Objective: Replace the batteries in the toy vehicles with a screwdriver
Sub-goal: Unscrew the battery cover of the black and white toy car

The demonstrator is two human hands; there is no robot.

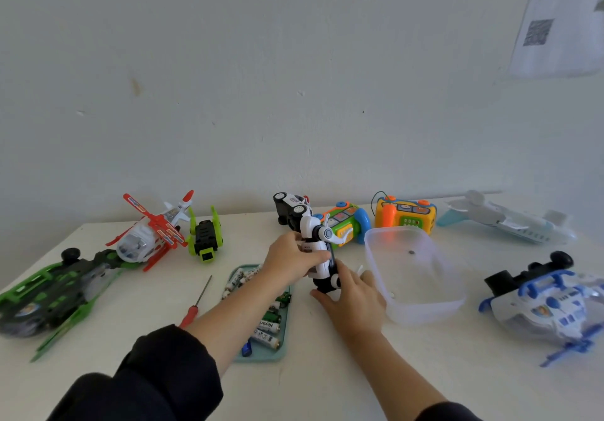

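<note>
A white and black toy robot (pixel 318 257) stands roughly upright at the table's middle. My left hand (pixel 292 257) grips its upper body from the left. My right hand (pixel 351 293) holds its lower end from the right. Left of my left forearm lies a red-handled screwdriver (pixel 196 303) on the table. A teal tray (pixel 281 348) with several batteries (pixel 266 329) sits under my left arm, partly hidden by it.
A clear plastic tub (pixel 421 306) with a small screw stands right of the robot. Toy helicopters (pixel 153 231), a green vehicle (pixel 49 293), a green-black car (pixel 206 237), an overturned police car (pixel 291 208), toy phones (pixel 405 213), a plane (pixel 506 221) and a blue-white craft (pixel 549 303) ring the white table (pixel 327 371).
</note>
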